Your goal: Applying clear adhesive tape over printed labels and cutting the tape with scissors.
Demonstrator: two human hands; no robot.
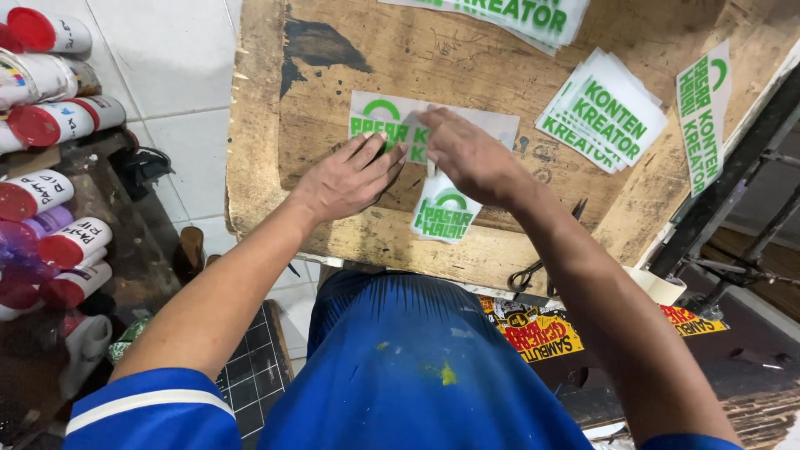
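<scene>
Left hand (348,177) flat, fingers spread, pressing green-printed sheet (492,125) mid-board (333,242); right hand (471,157) pinches smaller printed piece (442,215) near front edge.

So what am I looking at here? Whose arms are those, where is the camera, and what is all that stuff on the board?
There is no machine here: these are a person's own two bare arms, filmed by a camera worn on their head that looks straight down.

The left hand presses flat on a white sheet with green print lying on a worn wooden board. The right hand rests on the same sheet, and a smaller printed piece lies just below it; whether the fingers grip it I cannot tell.

A stack of like sheets lies to the right, scissors at the board's near edge, and red-capped spray cans at far left.
</scene>
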